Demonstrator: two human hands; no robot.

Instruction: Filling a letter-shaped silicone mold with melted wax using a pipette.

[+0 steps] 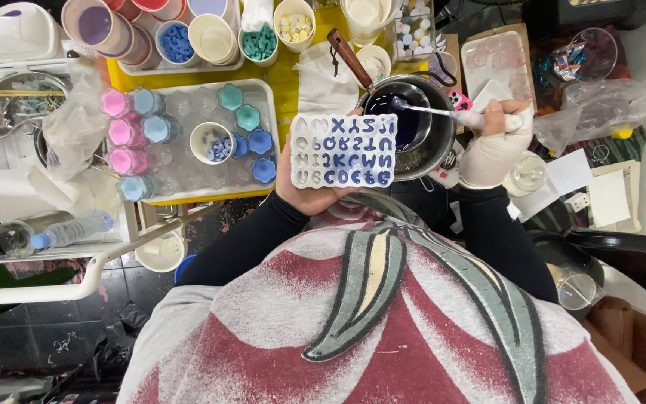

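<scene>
Fingers, right hand [490, 146]: gloved in pale latex, curled shut around the white handle of a pipette [443, 113], centre right of the frame. The pipette lies nearly level, its tip pointing left over a steel saucepan [429, 142] that holds dark blue liquid.

Fingers, left hand [315, 193]: bare, spread beneath a white letter mould [343, 150] at centre frame, supporting it from below with the palm; only the finger ends show past the mould's edges. Mould held flat, just left of the saucepan and overlapping its rim. Most letter cavities are filled blue; several on the left side are pale.

Saucepan: brown wooden handle [349, 57] angled toward the upper left.

Clear tray [267, 97], left of centre: pink and pale blue cups along its left edge, teal and blue flower-shaped pieces on its right side, one white cup [211, 142] of blue bits in the middle.

Upper edge of frame: row of cups on a yellow surface [282, 75], holding purple, blue, teal and cream pieces.

Upper left: white jug [18, 31].

Lower left: plastic bottle [54, 232] lying on its side on a white rack.

Lower half: the person's grey and red printed shirt [368, 329], black sleeves reaching up to both wrists.
</scene>
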